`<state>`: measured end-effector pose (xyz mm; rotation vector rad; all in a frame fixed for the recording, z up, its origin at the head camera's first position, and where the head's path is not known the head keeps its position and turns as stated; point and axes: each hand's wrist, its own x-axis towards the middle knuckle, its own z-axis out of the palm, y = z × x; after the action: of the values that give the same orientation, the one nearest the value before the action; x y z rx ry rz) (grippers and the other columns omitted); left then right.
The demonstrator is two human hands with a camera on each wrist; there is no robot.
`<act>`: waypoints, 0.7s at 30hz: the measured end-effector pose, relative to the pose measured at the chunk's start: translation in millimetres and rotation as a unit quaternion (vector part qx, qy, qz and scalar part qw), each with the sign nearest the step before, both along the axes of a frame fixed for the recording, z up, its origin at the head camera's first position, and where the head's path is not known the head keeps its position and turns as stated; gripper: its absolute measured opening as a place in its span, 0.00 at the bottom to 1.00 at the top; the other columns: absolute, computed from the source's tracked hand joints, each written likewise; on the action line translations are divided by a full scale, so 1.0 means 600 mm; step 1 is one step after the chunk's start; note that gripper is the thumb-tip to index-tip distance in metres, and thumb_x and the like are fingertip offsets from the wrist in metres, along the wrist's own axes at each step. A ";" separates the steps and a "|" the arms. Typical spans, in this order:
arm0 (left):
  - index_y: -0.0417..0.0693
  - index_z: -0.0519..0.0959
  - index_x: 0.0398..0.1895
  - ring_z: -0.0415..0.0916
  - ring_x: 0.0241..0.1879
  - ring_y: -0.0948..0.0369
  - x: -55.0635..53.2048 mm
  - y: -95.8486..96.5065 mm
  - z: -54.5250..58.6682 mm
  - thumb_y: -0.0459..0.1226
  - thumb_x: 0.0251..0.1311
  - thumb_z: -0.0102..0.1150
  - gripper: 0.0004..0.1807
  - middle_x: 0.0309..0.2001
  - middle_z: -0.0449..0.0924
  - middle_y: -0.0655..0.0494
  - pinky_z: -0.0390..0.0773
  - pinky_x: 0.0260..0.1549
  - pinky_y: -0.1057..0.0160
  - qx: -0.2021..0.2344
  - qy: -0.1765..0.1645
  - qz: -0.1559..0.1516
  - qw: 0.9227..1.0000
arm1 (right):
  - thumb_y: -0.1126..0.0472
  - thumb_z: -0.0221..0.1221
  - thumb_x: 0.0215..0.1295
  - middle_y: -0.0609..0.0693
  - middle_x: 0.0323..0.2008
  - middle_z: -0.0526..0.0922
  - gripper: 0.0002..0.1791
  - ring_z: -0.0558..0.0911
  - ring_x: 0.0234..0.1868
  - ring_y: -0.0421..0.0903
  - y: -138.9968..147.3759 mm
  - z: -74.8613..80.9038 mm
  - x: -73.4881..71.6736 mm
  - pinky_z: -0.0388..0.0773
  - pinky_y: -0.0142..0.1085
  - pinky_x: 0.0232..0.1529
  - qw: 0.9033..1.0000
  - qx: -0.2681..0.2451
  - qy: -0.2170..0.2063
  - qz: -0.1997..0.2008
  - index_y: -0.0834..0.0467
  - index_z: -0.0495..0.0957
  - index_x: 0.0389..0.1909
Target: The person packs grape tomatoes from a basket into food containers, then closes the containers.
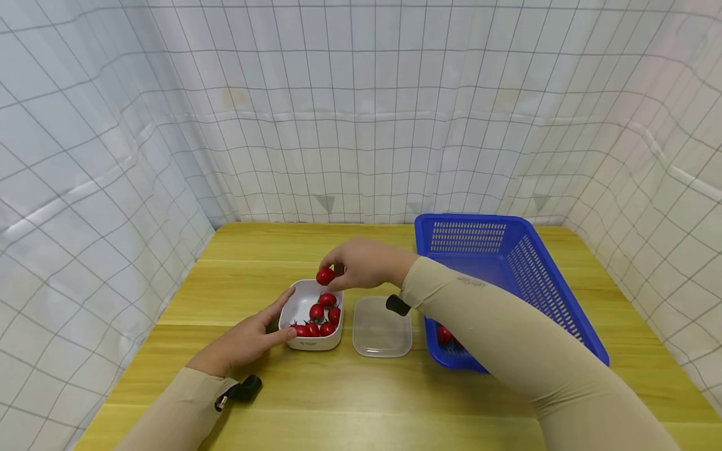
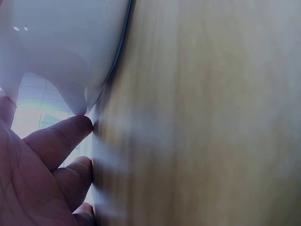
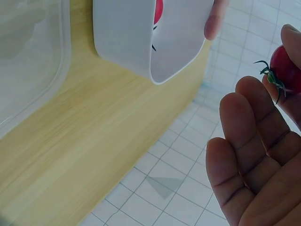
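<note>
My right hand (image 1: 363, 263) pinches a cherry tomato (image 1: 324, 276) between thumb and fingertips, just above the far right rim of a square white container (image 1: 297, 304). Its green stem leaves (image 3: 273, 77) show in the right wrist view, where the other fingers stand apart from the tomato. Several red cherry tomatoes (image 1: 316, 312) lie inside the container, along its right and near sides. From the left, my left hand (image 1: 248, 338) holds the container, thumb at the near left corner and a finger at the far left rim. In the left wrist view, fingertips meet the container's outer wall (image 2: 56, 42).
A clear, square lid (image 1: 381, 329) lies on the wooden table (image 1: 338, 401) to the container's right. Farther right stands a blue plastic basket (image 1: 555, 282) with tomatoes (image 1: 444, 334) in its near left corner. My right forearm crosses over it. A grid-patterned curtain (image 1: 361, 125) surrounds the table.
</note>
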<state>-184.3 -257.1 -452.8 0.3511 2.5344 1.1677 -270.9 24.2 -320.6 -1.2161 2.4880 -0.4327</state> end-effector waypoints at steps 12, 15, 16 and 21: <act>0.83 0.41 0.85 0.52 0.82 0.36 0.001 -0.001 -0.002 0.59 0.74 0.58 0.46 0.85 0.48 0.42 0.58 0.75 0.30 0.002 0.006 -0.003 1.000 | 0.52 0.66 0.73 0.43 0.45 0.90 0.18 0.85 0.45 0.36 -0.013 -0.004 0.005 0.81 0.31 0.53 1.000 0.007 0.001 0.002 0.52 0.85 0.60; 0.83 0.41 0.85 0.52 0.82 0.36 0.001 0.000 -0.001 0.59 0.74 0.58 0.46 0.85 0.48 0.42 0.58 0.75 0.29 -0.003 0.005 -0.002 1.000 | 0.51 0.66 0.73 0.43 0.44 0.90 0.19 0.85 0.45 0.36 -0.017 -0.006 0.006 0.81 0.31 0.51 1.000 0.011 0.005 0.007 0.52 0.84 0.61; 0.83 0.41 0.85 0.52 0.82 0.36 0.001 0.000 -0.001 0.59 0.74 0.58 0.46 0.85 0.49 0.42 0.58 0.75 0.29 -0.004 0.005 -0.001 1.000 | 0.51 0.66 0.73 0.43 0.44 0.90 0.20 0.84 0.45 0.37 -0.018 -0.006 0.006 0.81 0.31 0.50 1.000 0.013 0.006 0.008 0.52 0.84 0.62; 0.82 0.41 0.85 0.53 0.81 0.35 0.001 0.000 -0.002 0.59 0.74 0.57 0.46 0.84 0.50 0.40 0.59 0.74 0.29 -0.006 0.006 0.001 1.000 | 0.51 0.67 0.72 0.44 0.42 0.89 0.24 0.84 0.44 0.39 -0.021 -0.008 0.005 0.82 0.32 0.48 1.000 0.019 0.013 0.015 0.54 0.82 0.66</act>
<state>-183.8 -257.0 -453.7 0.3544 2.5508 1.1535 -267.7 11.8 -325.1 -1.2504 2.4837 -0.3619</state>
